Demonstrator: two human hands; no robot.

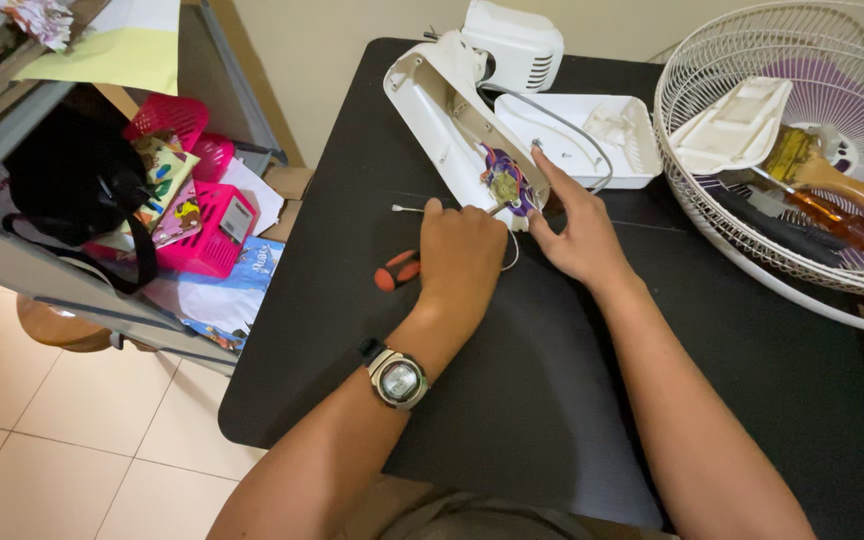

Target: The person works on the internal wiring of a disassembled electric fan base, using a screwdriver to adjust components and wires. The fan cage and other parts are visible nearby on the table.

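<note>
Fan grille [712,235], paintbrush [822,172], pink baskets [210,225].

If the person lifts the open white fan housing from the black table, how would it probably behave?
The white fan housing looks like a hollow plastic shell, so probably stiff and light. The motor head may make it top-heavy. Its loose wires would likely flop.

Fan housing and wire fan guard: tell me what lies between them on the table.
In the head view, a shallow white tray sits between the open fan housing and the wire fan guard, with a grey cable arching over it.
</note>
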